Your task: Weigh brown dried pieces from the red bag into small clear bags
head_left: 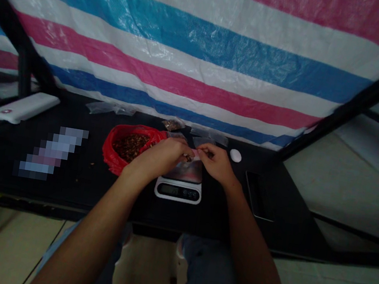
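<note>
My left hand (pixel 170 152) and my right hand (pixel 215 163) meet over a white digital kitchen scale (pixel 179 190) with a metal plate. Fingers of both hands are closed in a pinch on a small clear plastic bag (pixel 187 158), which has something brown in it and is mostly hidden by the left fingers. Whether the bag rests on the plate I cannot tell. Left of the scale, partly behind my left wrist, an open red plastic bag (pixel 110 153) holds many small brown pieces, like seeds or beans.
Behind the scale lie a filled clear bag (pixel 173 124) and several flat clear bags (pixel 209 135). A white round object (pixel 235 155) and a dark phone-like slab (pixel 256 195) are at right. A long white device (pixel 25 107) sits far left. Striped sheeting (pixel 204 48) hangs behind the black table.
</note>
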`<action>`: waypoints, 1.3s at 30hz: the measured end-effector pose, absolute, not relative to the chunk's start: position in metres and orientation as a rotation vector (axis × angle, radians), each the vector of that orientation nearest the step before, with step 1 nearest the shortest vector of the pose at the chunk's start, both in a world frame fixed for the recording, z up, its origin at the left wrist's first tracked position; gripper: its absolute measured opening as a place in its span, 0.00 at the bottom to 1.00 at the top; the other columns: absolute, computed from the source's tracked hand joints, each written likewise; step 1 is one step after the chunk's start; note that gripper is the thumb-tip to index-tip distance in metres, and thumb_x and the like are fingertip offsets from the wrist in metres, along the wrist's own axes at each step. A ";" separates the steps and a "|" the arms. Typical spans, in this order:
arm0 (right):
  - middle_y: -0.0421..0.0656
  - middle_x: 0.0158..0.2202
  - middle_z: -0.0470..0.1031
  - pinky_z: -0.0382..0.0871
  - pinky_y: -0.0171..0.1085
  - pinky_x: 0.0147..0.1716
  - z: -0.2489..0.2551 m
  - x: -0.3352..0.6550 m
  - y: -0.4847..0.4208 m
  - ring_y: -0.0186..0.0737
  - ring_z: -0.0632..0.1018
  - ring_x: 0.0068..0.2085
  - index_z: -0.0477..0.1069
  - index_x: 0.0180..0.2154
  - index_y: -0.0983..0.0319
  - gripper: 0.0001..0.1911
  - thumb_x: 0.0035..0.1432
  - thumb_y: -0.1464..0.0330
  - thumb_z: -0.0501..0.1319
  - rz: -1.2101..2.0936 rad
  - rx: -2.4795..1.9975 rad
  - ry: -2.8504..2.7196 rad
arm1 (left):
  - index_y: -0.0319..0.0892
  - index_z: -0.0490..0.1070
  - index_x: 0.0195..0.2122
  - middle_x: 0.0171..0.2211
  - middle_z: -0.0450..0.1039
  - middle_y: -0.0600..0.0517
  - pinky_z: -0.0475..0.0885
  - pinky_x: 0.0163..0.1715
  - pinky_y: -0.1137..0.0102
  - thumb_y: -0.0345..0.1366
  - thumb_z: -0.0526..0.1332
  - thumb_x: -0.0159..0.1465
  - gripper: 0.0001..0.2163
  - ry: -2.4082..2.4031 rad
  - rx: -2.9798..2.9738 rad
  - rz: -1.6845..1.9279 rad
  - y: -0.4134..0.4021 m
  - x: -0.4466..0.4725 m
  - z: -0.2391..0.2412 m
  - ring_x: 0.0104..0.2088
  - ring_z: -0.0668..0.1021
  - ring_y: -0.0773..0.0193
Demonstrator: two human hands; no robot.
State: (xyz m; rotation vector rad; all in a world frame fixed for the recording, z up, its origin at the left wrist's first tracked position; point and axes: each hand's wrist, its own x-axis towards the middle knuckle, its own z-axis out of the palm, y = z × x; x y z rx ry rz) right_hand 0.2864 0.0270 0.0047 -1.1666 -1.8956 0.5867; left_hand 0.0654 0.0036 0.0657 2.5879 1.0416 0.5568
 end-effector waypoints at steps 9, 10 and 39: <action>0.42 0.33 0.82 0.69 0.38 0.35 0.009 0.285 0.023 0.40 0.79 0.33 0.79 0.39 0.61 0.09 0.62 0.67 0.60 0.613 -1.162 -1.901 | 0.41 0.82 0.49 0.47 0.81 0.43 0.74 0.51 0.64 0.26 0.60 0.68 0.13 1.000 2.568 0.701 0.005 0.069 0.063 0.48 0.81 0.54; 0.42 0.33 0.82 0.68 0.37 0.34 0.010 0.284 0.023 0.40 0.79 0.33 0.79 0.39 0.61 0.09 0.62 0.67 0.60 0.611 -1.164 -1.905 | 0.41 0.81 0.51 0.47 0.81 0.43 0.74 0.51 0.63 0.25 0.60 0.68 0.14 1.001 2.566 0.716 0.005 0.070 0.063 0.49 0.81 0.54; 0.44 0.35 0.83 0.68 0.37 0.32 0.005 0.285 0.025 0.40 0.78 0.32 0.81 0.38 0.61 0.11 0.62 0.68 0.59 0.579 -1.215 -1.927 | 0.41 0.77 0.56 0.55 0.81 0.45 0.74 0.52 0.72 0.21 0.62 0.58 0.24 1.459 2.108 0.058 0.011 -0.012 0.046 0.53 0.82 0.57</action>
